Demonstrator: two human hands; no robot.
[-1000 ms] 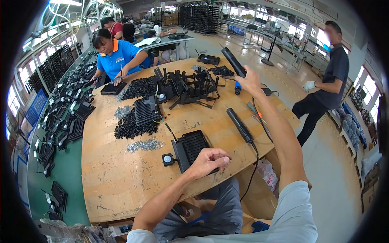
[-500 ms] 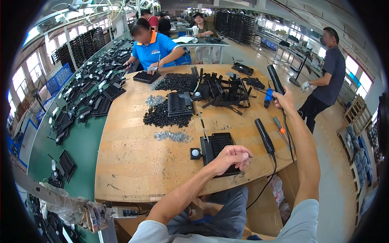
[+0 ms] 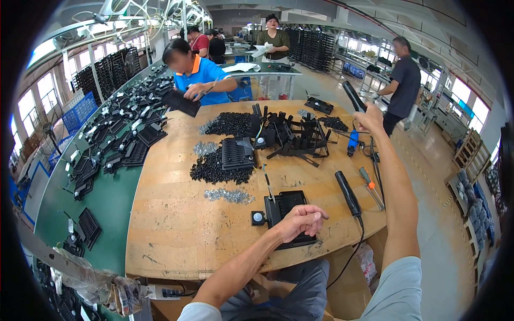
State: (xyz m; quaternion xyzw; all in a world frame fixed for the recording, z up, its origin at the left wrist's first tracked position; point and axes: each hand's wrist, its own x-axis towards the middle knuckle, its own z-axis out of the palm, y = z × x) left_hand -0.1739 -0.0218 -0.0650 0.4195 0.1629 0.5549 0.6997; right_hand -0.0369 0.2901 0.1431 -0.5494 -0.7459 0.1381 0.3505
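My right hand (image 3: 369,119) is wrapped round a black electric screwdriver (image 3: 354,96), raised at the right side of the wooden table. Over the lower part of a black finned floodlight housing (image 3: 289,201), my left hand (image 3: 301,223) is held with its fingers curled in and thumb against them. Whatever it may hold is too small to make out. A small square sensor (image 3: 258,218) with a white dome sits beside the housing's left edge. Wires (image 3: 269,182) rise from its top. A second black electric screwdriver (image 3: 348,192) lies to the right.
Beyond the housing are metal washers (image 3: 229,196), black screws (image 3: 214,170), another finned housing (image 3: 235,155) and black brackets (image 3: 297,134). A hand screwdriver (image 3: 369,182) and a blue tool (image 3: 353,142) lie rightward. A co-worker (image 3: 201,80) sits across, near a green conveyor (image 3: 115,192) of lamps.
My right hand has lifted the electric screwdriver farther from the table. My left hand stays over the housing. The co-worker opposite has raised and tilted a housing; a person at right has walked farther away.
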